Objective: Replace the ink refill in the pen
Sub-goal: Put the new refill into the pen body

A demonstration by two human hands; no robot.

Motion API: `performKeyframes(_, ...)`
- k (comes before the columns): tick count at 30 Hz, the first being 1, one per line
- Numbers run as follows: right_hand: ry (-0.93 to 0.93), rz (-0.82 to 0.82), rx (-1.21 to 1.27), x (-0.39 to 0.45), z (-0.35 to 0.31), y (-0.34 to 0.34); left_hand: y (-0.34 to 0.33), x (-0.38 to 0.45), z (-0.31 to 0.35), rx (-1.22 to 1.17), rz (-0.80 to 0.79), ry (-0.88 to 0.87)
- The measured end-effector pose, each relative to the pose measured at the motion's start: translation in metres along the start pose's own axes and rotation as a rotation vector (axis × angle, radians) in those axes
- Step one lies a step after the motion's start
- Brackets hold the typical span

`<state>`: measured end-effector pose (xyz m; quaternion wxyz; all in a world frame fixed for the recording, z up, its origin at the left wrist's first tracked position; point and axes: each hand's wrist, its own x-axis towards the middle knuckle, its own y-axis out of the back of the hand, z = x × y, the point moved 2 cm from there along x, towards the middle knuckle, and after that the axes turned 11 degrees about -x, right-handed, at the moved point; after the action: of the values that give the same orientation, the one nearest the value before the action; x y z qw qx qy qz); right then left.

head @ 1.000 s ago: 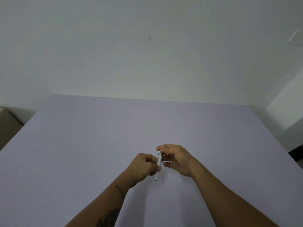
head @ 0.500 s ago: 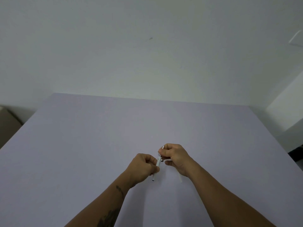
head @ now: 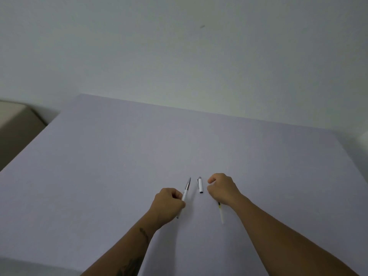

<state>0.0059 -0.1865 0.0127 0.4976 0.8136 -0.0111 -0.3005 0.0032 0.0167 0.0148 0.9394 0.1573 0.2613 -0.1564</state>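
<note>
1. Nearest us, two bare forearms are reaching out over the lilac table (head: pixel 99 176), and the hands are now sitting clearly apart, where half a second ago they were working knuckle to knuckle on one pen.
2. The spare refill (head: pixel 221 213) is lying on the table just under the right wrist, a thin pale tube with a dark end tucked toward the hand.
3. The left hand (head: pixel 166 204) is gripping the pen body (head: pixel 185 193), fingers curled round the white barrel, the silver point sticking out and up past the knuckles, the tail end just peeking below the fist.
4. The right hand (head: pixel 222 188) is hovering with its fingers curled loosely inward; I cannot see anything pinched in them.
5. Just beyond, between the two hands, the cap (head: pixel 200 185) is lying alone on the table, white with a clip end, apart from both hands.
6. So the cap is coming off and being set down, folks: my read is that stripping the pen is underway, with the old refill seemingly not out yet.
7. Containers? None are showing, so there is nothing holding anything here.
8. Farthest out, a beige piece of furniture (head: pixel 18 120) is edging in at the left, under a plain wall (head: pixel 179 56).
</note>
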Motion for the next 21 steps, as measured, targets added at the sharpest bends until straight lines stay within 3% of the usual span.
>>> performKeyframes(6,0.081,0.028,-0.233,0.032,-0.016,-0.014,-0.007,0.003,0.01,-0.069,0.078,0.034)
performKeyframes(15,0.124,-0.044,-0.347,0.048,-0.027,-0.018,-0.018,-0.003,0.016,-0.073,0.186,0.073)
performKeyframes(19,0.083,-0.078,-0.169,0.042,-0.022,-0.008,-0.022,-0.008,0.017,-0.063,0.198,0.087)
performKeyframes(21,0.059,-0.115,0.152,0.037,-0.018,0.002,-0.024,-0.011,0.02,-0.053,0.192,0.085)
